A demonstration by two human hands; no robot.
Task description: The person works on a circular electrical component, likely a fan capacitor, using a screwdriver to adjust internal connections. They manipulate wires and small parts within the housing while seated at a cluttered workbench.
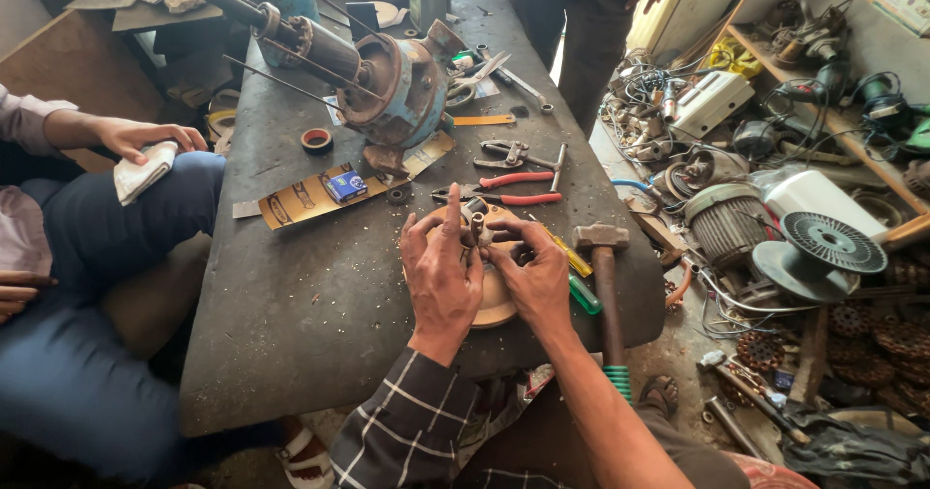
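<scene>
item: small metal part, greyish, held between the two hands above the near edge of the dark workbench. left hand: fingers curled closed around the part from the left, index finger raised. right hand: fingertips pinched on the part's right side, thumb meeting the left hand. the part sits at the fingertips of both hands, not in either palm; its exact shape cannot be told. under the hands: a round tan disc, partly hidden.

adjacent: hammer just right of the right hand, head on the bench, handle hanging over the edge; green-tipped screwdriver between hammer and right hand; red-handled pliers just beyond the hands; blue motor housing with shaft at the far end; small blue box on a card strip. at left, another person's hand holding a white cloth.
</scene>
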